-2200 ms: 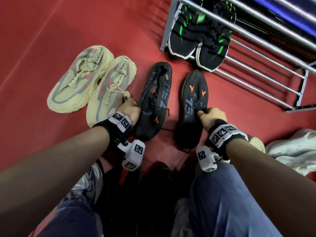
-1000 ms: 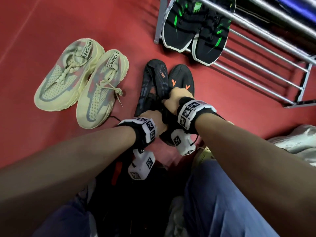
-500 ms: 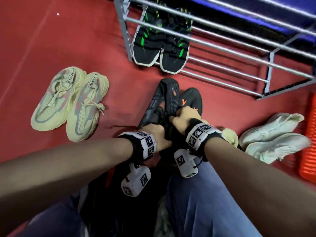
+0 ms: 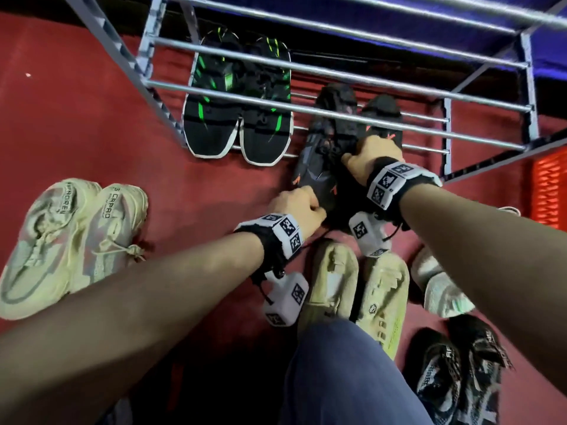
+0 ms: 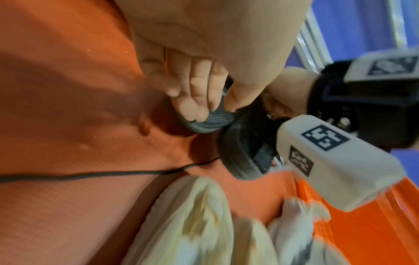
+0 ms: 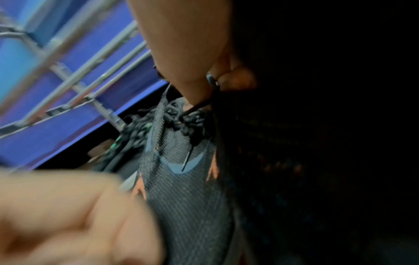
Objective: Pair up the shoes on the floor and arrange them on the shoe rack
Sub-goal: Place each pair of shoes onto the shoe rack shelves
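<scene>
Two black shoes with orange marks (image 4: 329, 139) lie side by side, toes under the metal shoe rack (image 4: 337, 76), on its lowest bars. My left hand (image 4: 299, 207) grips the heel of the left one; the left wrist view shows fingers (image 5: 195, 96) curled round the grey heel sole (image 5: 204, 122). My right hand (image 4: 369, 156) pinches both shoes at their collars near the laces (image 6: 188, 118). A black pair with green stripes (image 4: 236, 99) sits on the rack's lowest level, to the left.
On the red floor, a cream pair (image 4: 70, 237) lies at left. A yellow-beige pair (image 4: 356, 289), a white shoe (image 4: 438, 289) and a black-and-white knit pair (image 4: 460, 372) lie near my knee. An orange crate (image 4: 549, 185) stands at right.
Both hands have carried the black and orange pair forward from the floor onto the rack's bottom bars, beside the green-striped pair. The head view has shifted forward and right.
</scene>
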